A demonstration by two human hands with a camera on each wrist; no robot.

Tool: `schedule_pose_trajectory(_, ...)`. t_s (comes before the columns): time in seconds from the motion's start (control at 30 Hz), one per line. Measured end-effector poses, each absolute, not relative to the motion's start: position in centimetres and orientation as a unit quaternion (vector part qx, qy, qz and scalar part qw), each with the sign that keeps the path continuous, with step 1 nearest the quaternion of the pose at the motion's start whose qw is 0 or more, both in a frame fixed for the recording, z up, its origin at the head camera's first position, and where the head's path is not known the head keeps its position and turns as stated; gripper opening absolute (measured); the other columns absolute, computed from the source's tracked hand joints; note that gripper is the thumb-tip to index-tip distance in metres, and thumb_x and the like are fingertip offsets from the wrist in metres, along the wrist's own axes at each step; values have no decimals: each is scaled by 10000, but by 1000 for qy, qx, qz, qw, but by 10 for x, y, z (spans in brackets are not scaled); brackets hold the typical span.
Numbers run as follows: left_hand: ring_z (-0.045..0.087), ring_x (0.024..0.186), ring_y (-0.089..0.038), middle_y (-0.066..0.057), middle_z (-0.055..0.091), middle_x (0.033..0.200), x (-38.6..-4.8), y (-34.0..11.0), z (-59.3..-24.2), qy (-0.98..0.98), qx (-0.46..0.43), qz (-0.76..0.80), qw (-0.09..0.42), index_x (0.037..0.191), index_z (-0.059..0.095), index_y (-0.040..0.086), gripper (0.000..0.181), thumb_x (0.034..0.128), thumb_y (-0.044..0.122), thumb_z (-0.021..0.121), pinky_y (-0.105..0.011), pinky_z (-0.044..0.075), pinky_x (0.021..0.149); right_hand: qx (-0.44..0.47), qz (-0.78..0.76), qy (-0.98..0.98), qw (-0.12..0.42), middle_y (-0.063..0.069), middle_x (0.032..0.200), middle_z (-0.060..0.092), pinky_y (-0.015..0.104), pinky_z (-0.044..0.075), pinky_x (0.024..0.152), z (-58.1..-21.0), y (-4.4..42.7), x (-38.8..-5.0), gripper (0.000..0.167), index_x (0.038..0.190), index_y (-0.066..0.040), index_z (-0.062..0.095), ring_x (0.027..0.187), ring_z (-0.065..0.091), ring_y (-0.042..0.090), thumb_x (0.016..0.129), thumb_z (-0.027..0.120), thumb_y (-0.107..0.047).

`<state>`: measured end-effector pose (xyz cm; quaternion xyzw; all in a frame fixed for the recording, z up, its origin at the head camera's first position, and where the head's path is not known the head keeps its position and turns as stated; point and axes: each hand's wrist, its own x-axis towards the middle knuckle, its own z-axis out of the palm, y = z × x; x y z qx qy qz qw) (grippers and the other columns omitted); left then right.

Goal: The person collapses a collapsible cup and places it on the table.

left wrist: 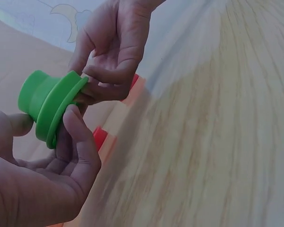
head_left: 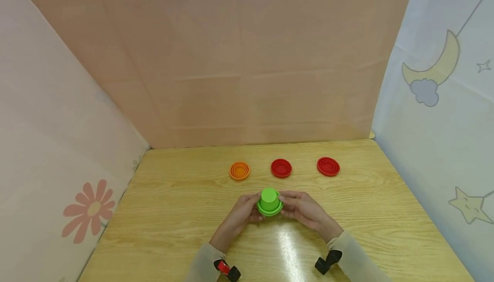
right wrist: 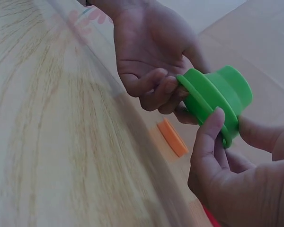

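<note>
A green collapsible cup is held above the table between both hands, its narrow end up and its wide rim down, partly extended in steps. My left hand pinches the rim from the left, thumb on the outer wall and fingers beneath. From the right, my right hand grips the same rim in a like way. In the left wrist view the stepped wall of the green cup shows between the two hands. The right wrist view shows the green cup from its other side; its inside is hidden.
Toward the back of the wooden table lie a flattened orange collapsible cup, a flattened red one and another red one. A tan cloth hangs behind the table, with printed pale walls on both sides.
</note>
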<state>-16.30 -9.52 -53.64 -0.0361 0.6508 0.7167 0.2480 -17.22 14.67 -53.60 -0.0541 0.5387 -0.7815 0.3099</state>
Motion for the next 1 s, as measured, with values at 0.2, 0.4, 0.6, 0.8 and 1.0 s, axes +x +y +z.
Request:
schedule_pose_trajectory(0.2,663,696,-100,29,723,810,-162,-94,-538,645,-36,717,260,1139,723,11,449,1097,410,521,-176,565,581,-46,-781,545,302,-42,1118,763,199,616,852,-538,145,-171,313,1357,-17,669,967,717,75,1080,587,-137)
schedule_pose_trajectory(0.4,697,704,-108,23,734,801,-160,-97,-540,622,-26,731,279,1102,727,5,340,1075,287,540,-182,580,599,-38,-775,554,302,-53,1133,755,193,608,855,-539,144,-171,290,1312,-20,699,974,709,61,1066,615,-150)
schedule_pose_trajectory(0.6,721,745,-119,-29,736,869,-160,-100,-542,607,-8,738,294,1140,701,-76,302,1057,147,514,-183,614,651,-31,-760,573,307,-47,1137,752,179,596,817,-538,141,-171,319,1311,0,702,945,702,49,1059,634,-183)
schedule_pose_trajectory(0.8,730,767,-123,-73,728,943,-162,-101,-543,650,-4,719,246,1101,682,-125,252,1060,85,549,-236,656,723,-31,-760,571,309,-37,1124,756,176,586,777,-535,139,-171,312,1284,-12,722,909,697,50,1054,646,-209)
schedule_pose_trajectory(1.0,732,741,-114,-102,773,929,-163,-103,-541,674,3,705,223,1144,654,-118,226,1052,68,564,-239,655,697,-37,-760,566,316,-60,1069,772,183,576,770,-537,136,-172,237,1175,-126,786,893,690,44,1075,613,-253)
